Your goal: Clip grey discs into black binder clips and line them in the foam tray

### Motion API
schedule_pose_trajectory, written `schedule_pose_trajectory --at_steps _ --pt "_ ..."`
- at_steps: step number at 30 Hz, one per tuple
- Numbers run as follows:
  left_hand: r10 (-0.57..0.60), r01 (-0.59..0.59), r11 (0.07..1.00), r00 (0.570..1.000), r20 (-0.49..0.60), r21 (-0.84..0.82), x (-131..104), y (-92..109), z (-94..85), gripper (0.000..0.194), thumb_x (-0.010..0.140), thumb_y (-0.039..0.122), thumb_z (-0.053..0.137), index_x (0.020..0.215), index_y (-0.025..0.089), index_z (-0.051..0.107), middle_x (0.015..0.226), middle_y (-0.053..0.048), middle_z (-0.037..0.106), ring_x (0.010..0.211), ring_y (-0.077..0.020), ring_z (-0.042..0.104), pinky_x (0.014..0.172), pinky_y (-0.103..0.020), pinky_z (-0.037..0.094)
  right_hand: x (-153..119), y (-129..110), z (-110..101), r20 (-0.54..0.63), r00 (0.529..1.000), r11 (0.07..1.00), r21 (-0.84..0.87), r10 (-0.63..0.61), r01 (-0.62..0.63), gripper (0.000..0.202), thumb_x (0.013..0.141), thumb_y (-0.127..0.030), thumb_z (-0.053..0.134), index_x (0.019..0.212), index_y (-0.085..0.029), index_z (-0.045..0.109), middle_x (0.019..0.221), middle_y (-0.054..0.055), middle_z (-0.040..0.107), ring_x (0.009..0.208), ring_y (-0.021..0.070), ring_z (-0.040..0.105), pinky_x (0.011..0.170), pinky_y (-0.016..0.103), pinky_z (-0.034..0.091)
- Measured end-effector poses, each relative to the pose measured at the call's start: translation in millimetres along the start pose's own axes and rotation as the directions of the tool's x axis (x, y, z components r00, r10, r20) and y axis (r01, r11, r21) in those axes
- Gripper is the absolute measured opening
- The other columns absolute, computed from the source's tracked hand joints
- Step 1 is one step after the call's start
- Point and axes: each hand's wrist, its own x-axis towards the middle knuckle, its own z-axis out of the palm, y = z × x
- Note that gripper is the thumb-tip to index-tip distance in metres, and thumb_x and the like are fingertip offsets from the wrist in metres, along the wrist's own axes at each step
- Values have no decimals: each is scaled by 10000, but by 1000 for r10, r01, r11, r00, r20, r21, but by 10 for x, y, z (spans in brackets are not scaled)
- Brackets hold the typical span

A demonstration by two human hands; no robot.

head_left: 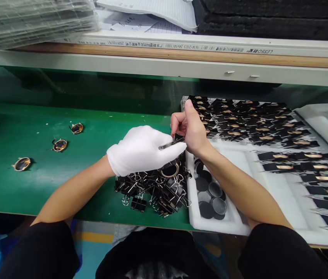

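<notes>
My left hand point(145, 149), in a white glove, is closed on a small dark part with a metal edge. My bare right hand point(191, 130) meets it at the fingertips, its fingers curled at a black binder clip point(178, 138). What the right fingers grip is partly hidden. Just below the glove lies a round gold-rimmed piece point(169, 169), on or above a heap of black binder clips point(152, 190) on the green table point(94, 190).
Three gold-rimmed round parts, one of them a watch-like piece point(59, 145), lie at the left. A white foam tray point(239, 155) at the right holds dark discs point(206, 209) and rows of clipped pieces point(262, 130). A shelf edge point(164, 64) crosses behind.
</notes>
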Motion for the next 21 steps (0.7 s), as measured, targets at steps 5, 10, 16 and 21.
schedule_pose_trajectory --at_steps 5,10,16,21 --pt "-158 163 923 987 43 -350 23 7 -193 523 992 547 612 619 182 572 582 20 514 497 -83 452 455 -241 350 111 54 -69 -31 992 951 290 123 -109 765 935 -907 354 502 -276 365 465 -26 298 447 134 307 452 322 272" --pt "-240 177 809 970 -41 -561 70 -82 -259 358 972 509 698 995 163 783 856 -70 771 551 -120 686 485 -224 555 239 264 -177 -147 960 882 446 237 -150 730 914 -916 395 558 -285 299 478 -43 289 434 128 283 413 310 250" --pt "-297 128 897 883 -364 -423 86 -39 10 248 906 428 780 936 183 755 851 -37 781 672 -151 757 540 -235 594 311 497 -236 -256 939 908 404 230 -113 697 942 -888 387 592 -289 313 483 -53 286 426 128 292 409 309 231" --pt "-121 87 992 811 -572 -86 84 -48 163 258 907 460 776 909 202 767 816 -8 786 697 -140 734 627 -271 588 351 566 -236 -334 929 959 275 160 -66 698 970 -869 387 594 -283 341 493 -48 297 430 125 307 418 311 236"
